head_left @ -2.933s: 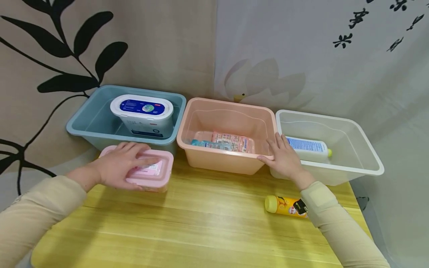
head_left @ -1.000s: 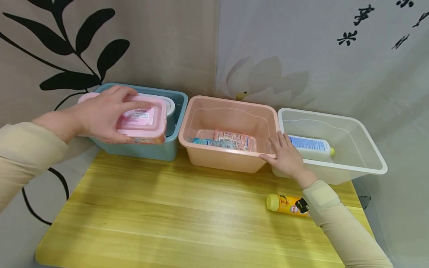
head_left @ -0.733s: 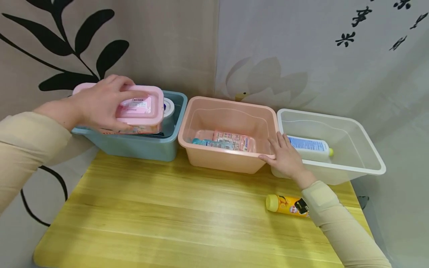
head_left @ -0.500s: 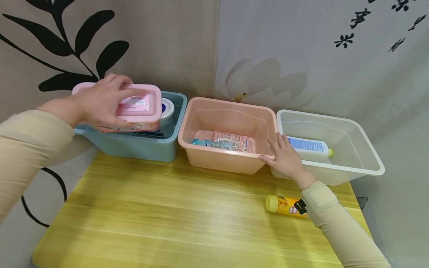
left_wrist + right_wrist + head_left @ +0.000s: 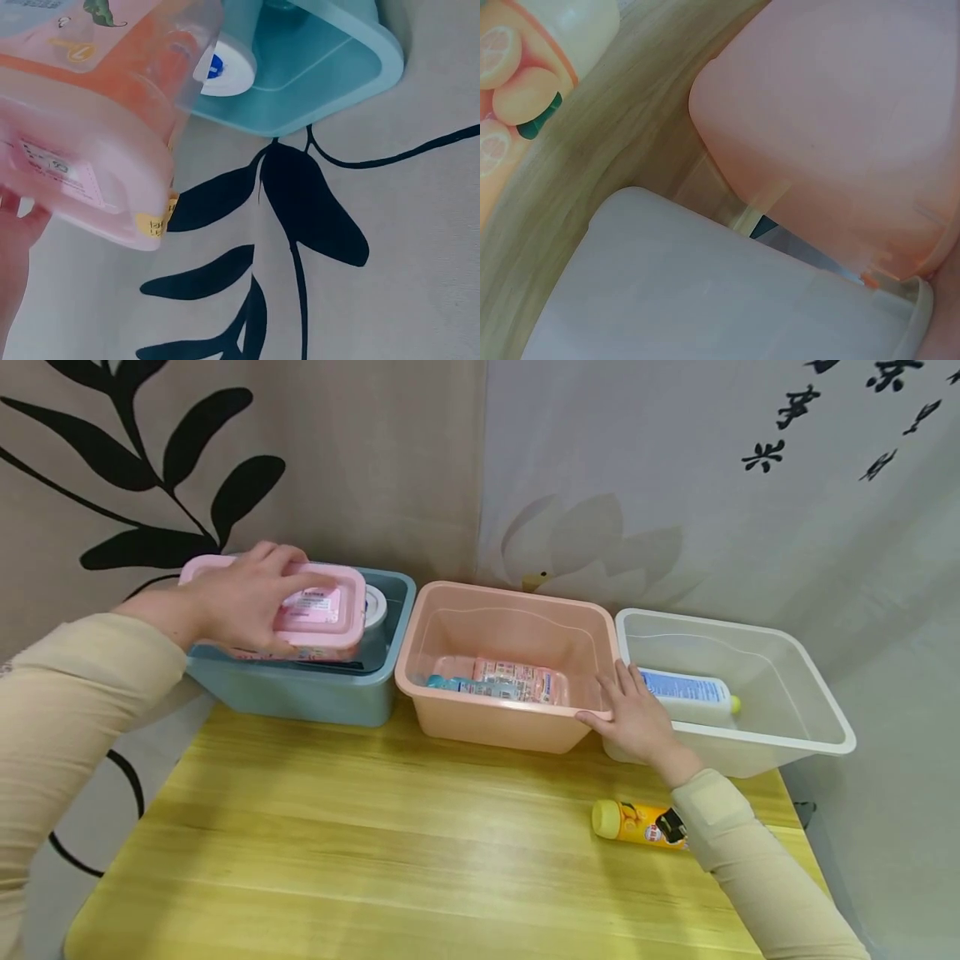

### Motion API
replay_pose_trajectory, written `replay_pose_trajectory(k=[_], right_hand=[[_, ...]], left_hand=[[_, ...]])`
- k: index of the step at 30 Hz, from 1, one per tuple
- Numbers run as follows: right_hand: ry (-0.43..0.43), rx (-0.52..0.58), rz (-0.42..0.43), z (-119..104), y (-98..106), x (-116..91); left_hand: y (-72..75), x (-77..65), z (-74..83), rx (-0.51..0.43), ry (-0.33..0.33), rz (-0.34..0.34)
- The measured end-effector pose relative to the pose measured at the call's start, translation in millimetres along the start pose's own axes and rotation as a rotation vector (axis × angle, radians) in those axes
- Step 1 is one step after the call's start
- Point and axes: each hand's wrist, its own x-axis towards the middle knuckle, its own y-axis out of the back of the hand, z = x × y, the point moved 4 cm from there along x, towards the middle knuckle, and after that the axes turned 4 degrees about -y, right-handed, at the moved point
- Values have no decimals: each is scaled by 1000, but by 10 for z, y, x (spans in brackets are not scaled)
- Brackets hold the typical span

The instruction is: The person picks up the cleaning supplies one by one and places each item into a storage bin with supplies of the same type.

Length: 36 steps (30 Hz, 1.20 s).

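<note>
My left hand [image 5: 240,597] grips a pink-lidded plastic tub [image 5: 341,610] from above, thumb and fingers spread over its sides. The tub overlaps the left part of the blue bin [image 5: 300,697] and covers much of a white-lidded container [image 5: 374,608] standing inside. In the left wrist view, the tub [image 5: 82,150] appears tilted, with a label on its lid and a see-through orange-pink body. My right hand [image 5: 637,718] rests with fairly straight fingers where the rims of the peach bin [image 5: 510,727] and the white bin [image 5: 750,758] meet.
A clear-and-blue bottle [image 5: 472,686] and a pink printed pack [image 5: 525,680] lie in the peach bin. The white bin holds a white bottle [image 5: 693,696] with a blue label. On the wooden table [image 5: 420,852], a yellow bottle [image 5: 637,823] lies partly under my right sleeve. A printed curtain [image 5: 375,468] hangs behind.
My left hand has lifted the pink-lidded tub off the table to over the blue bin, then shifted it slightly right and down. My right hand has stayed on the rims.
</note>
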Motion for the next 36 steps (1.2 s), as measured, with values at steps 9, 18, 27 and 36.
replay_pose_trajectory(k=[9, 18, 27, 36], right_hand=[[-5, -1, 5, -8, 17, -26], [-9, -1, 5, -9, 26, -36], [-10, -2, 11, 5, 19, -30], [-11, 6, 1, 3, 2, -13]], left_hand=[[-89, 30, 17, -7, -5, -26], [-126, 70, 30, -7, 11, -51], [-125, 121, 34, -15, -11, -61], [-142, 175, 1, -11, -33, -92]])
